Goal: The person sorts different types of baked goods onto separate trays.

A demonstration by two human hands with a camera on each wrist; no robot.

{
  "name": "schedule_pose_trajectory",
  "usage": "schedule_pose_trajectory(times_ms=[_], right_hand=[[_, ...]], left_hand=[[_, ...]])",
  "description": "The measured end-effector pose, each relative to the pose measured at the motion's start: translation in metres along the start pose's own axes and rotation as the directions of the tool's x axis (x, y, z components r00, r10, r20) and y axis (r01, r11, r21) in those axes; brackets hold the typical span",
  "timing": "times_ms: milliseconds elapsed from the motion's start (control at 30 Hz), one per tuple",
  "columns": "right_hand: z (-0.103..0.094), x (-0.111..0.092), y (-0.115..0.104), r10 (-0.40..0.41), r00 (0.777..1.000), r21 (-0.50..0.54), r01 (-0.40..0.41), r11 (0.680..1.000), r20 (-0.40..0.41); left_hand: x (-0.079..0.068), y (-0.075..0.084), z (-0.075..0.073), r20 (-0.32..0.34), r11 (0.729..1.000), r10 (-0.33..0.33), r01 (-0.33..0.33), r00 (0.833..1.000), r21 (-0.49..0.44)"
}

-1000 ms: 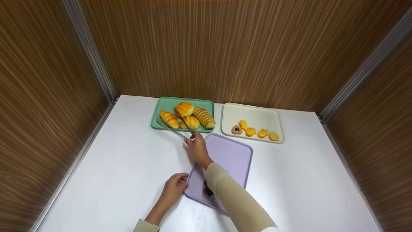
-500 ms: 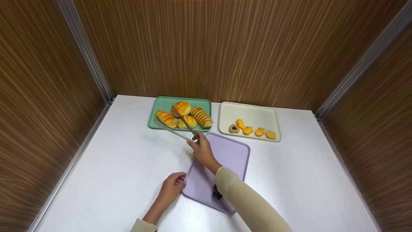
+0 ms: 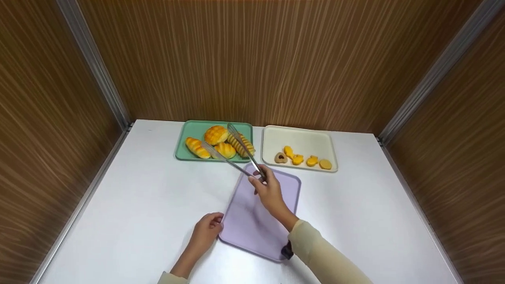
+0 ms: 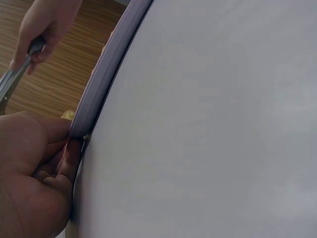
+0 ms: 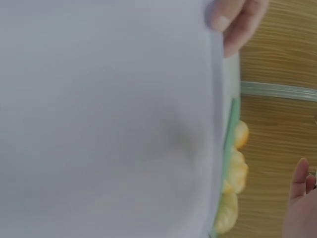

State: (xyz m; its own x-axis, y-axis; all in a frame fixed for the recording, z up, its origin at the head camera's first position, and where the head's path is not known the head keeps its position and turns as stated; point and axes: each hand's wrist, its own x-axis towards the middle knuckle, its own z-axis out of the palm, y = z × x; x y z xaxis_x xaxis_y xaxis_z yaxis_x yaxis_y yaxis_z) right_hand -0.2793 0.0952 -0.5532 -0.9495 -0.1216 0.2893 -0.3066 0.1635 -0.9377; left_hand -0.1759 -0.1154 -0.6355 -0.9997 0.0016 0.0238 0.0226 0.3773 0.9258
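My right hand (image 3: 271, 194) grips metal tongs (image 3: 238, 166) over the far end of the lilac tray (image 3: 246, 225). The two arms of the tongs are spread, with nothing between them, and their tips overlap the breads in the head view. On the green tray (image 3: 193, 129) lie a long glazed bread roll (image 3: 197, 147), a round bun (image 3: 216, 135), a smaller ridged roll (image 3: 225, 150) and a striped bread (image 3: 244, 146). My left hand (image 3: 204, 230) pinches the left rim of the lilac tray, the thumb and fingers meeting at the edge in the left wrist view (image 4: 37, 168).
A cream tray (image 3: 300, 136) stands right of the green one. In it are a heart-shaped cookie (image 3: 281, 157), several yellow pieces (image 3: 298, 159) and a round biscuit (image 3: 325, 164). Wood-grain walls (image 3: 252, 59) enclose the white table (image 3: 138, 189) at the back and sides.
My right hand has drawn back to the right with the spread tongs, whose tips have shifted right across the breads. The left hand keeps its place at the lilac tray's rim.
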Motion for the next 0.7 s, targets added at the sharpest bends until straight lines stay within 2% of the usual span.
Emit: schedule_pose_trajectory(times_ms=[133,200,367,433,533,633,700], right_hand=[[-0.023,-0.024,-0.03,-0.059,0.997,-0.024,0.057,0.998,-0.055],[-0.033,-0.037,-0.038,-0.071,0.993,-0.029,0.068,0.997,-0.09],[-0.058,-0.064,-0.036,0.033,0.98,-0.008,-0.035,0.999,-0.195],[-0.069,-0.074,-0.028,0.086,0.965,0.021,-0.083,0.996,-0.247],[-0.088,-0.091,-0.012,0.118,0.939,0.051,-0.107,0.993,-0.322],[-0.11,-0.108,0.0,0.129,0.909,-0.007,-0.144,0.99,-0.395],[-0.125,-0.12,0.002,0.144,0.881,-0.082,-0.202,0.976,-0.45]], left_hand=[[-0.001,0.0,-0.001,0.006,1.0,0.005,-0.005,1.0,-0.014],[-0.002,0.0,-0.002,0.009,1.0,-0.003,0.003,1.0,-0.016],[-0.004,-0.001,-0.006,0.007,1.0,-0.028,0.028,1.0,-0.009],[-0.004,-0.001,-0.007,0.006,1.0,-0.028,0.028,1.0,-0.009],[-0.003,-0.001,-0.006,0.018,1.0,-0.025,0.025,1.0,-0.009],[-0.002,0.0,-0.004,0.042,0.999,-0.027,0.027,0.999,-0.016],[-0.001,0.0,-0.003,0.054,1.0,-0.022,0.023,0.998,-0.017]])
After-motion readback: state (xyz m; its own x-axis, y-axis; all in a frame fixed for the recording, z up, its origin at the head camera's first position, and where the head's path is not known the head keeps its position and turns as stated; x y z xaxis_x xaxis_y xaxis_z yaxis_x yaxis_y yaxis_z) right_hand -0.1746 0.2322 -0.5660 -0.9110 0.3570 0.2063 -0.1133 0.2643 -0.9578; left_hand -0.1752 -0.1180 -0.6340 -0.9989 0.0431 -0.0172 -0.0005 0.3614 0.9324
